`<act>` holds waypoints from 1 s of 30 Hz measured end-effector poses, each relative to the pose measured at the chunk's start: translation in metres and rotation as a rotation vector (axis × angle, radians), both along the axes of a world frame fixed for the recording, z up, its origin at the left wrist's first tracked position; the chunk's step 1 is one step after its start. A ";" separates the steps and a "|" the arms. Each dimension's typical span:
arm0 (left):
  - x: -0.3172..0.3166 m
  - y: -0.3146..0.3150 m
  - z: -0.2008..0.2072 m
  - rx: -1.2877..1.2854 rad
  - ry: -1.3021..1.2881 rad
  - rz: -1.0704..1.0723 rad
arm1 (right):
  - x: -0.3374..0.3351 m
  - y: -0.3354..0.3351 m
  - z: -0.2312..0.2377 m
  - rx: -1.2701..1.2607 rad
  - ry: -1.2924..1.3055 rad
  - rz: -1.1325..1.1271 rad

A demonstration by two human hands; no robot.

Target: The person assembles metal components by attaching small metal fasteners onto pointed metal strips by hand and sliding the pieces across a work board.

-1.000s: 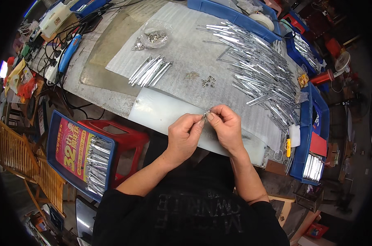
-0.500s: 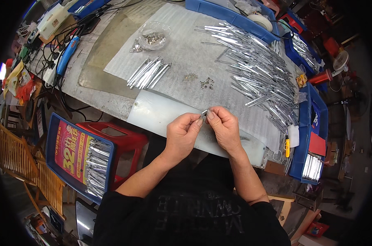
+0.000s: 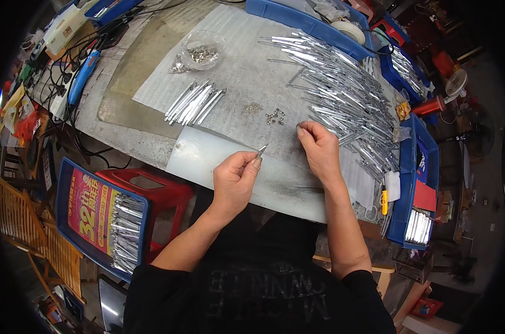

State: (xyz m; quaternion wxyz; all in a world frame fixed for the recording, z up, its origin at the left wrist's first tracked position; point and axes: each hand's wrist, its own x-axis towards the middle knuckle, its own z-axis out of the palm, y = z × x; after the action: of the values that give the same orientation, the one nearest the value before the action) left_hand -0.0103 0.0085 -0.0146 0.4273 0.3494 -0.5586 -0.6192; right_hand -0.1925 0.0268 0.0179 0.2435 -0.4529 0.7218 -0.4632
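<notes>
My left hand (image 3: 234, 175) is closed in a pinch, holding a slim silver metal strip (image 3: 262, 150) whose tip pokes out past the fingers. It hovers over the pale board at the table's near edge. To its right, my right hand (image 3: 322, 150) is apart from it, thumb and fingertips pressed together; whether anything tiny is between them is hidden. Just left of those fingertips lies a cluster of small round metal parts (image 3: 275, 116), beside a little heap of fine, thin pieces (image 3: 252, 108). Farther left, several silver strips (image 3: 195, 104) lie side by side.
A large pile of silver strips (image 3: 347, 94) covers the table's right side. A clear bag of small metal parts (image 3: 203, 54) stands at the back. Blue bins (image 3: 302, 25) border the far and right edges. A yellow-handled tool (image 3: 384, 201) lies right; a red stool (image 3: 177, 192) stands left.
My hands, earlier together at the strip, have parted. The right one has moved right and farther out over the table, while the left keeps the strip and sits slightly more to the left.
</notes>
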 end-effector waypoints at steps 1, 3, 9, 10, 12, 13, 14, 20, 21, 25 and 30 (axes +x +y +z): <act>0.000 0.000 0.000 0.004 0.003 -0.003 | -0.003 -0.004 -0.001 -0.009 0.137 0.030; 0.001 -0.001 -0.001 -0.008 -0.017 -0.014 | -0.007 -0.012 -0.004 -0.014 0.273 0.062; -0.001 0.000 0.002 -0.009 0.007 0.015 | -0.009 -0.030 -0.011 0.011 0.522 0.184; -0.001 0.000 0.001 -0.006 0.007 0.015 | -0.010 -0.032 -0.012 0.006 0.552 0.212; -0.001 0.000 0.000 -0.017 -0.013 0.017 | -0.010 -0.036 -0.014 0.003 0.582 0.240; -0.001 0.000 0.000 -0.014 -0.014 0.017 | -0.010 -0.037 -0.014 0.019 0.628 0.256; -0.001 -0.001 0.000 -0.015 -0.013 0.018 | -0.010 -0.038 -0.013 0.034 0.674 0.272; 0.002 -0.001 -0.003 -0.042 -0.032 -0.017 | -0.008 -0.041 -0.014 0.036 0.786 0.303; 0.002 0.000 -0.002 -0.040 -0.031 -0.019 | -0.008 -0.042 -0.014 0.034 0.787 0.304; 0.003 0.000 -0.003 -0.029 -0.008 -0.010 | -0.005 -0.042 -0.013 0.051 0.785 0.297; 0.001 0.002 0.002 0.039 0.043 -0.010 | -0.005 -0.042 -0.014 0.071 0.735 0.266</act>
State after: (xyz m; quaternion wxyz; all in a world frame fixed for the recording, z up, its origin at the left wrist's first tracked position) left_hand -0.0095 0.0101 -0.0124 0.4293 0.3411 -0.5389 -0.6395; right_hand -0.1977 -0.0147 0.0041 0.0423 -0.6693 0.7117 -0.2092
